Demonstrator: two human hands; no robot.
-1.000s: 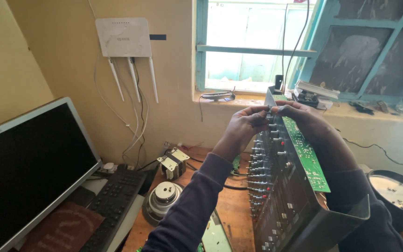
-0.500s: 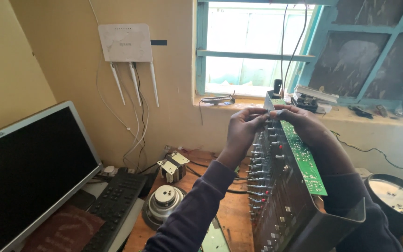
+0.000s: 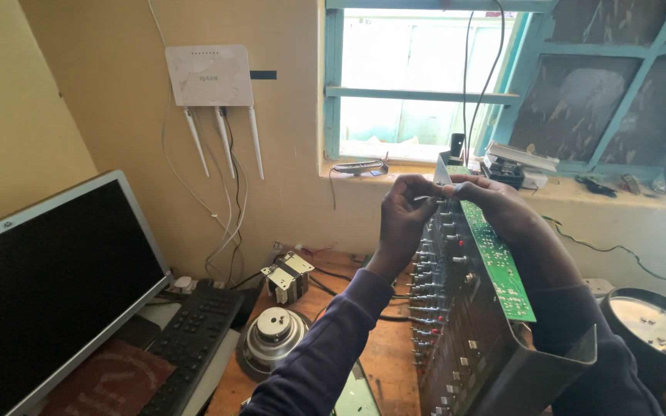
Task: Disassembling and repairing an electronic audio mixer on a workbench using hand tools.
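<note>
Along the back edge of the wooden desk [image 3: 383, 362] a small transformer [image 3: 287, 276] sits near the wall, with a round loudspeaker driver [image 3: 271, 337] just in front of it and a black keyboard [image 3: 190, 347] beside that at the left edge. A dark monitor [image 3: 44, 289] fills the left corner. On the wall above hangs a white router [image 3: 208, 75] with three antennas pointing down, its cables trailing toward the desk. At the right edge lies a round metal dish [image 3: 657, 327]. The window sill [image 3: 580, 192] behind carries a stack of small boxes and loose leads. My own forearms and dark sleeves hide much of the desk below.

I hold the mixer chassis [image 3: 464, 339] up off the desk, between my arms. Its long axis runs away from me, near end low by my chest, far end raised toward the window. The knob shafts face left; the green circuit board [image 3: 499, 266] lines the right side.

My left hand [image 3: 402, 216] pinches narrowly at the top end of the chassis, fingertips closed on a small part there; I cannot tell which part. My right hand [image 3: 502, 212] wraps over the same top end from the right, fingers curled round the edge, gripping it
</note>
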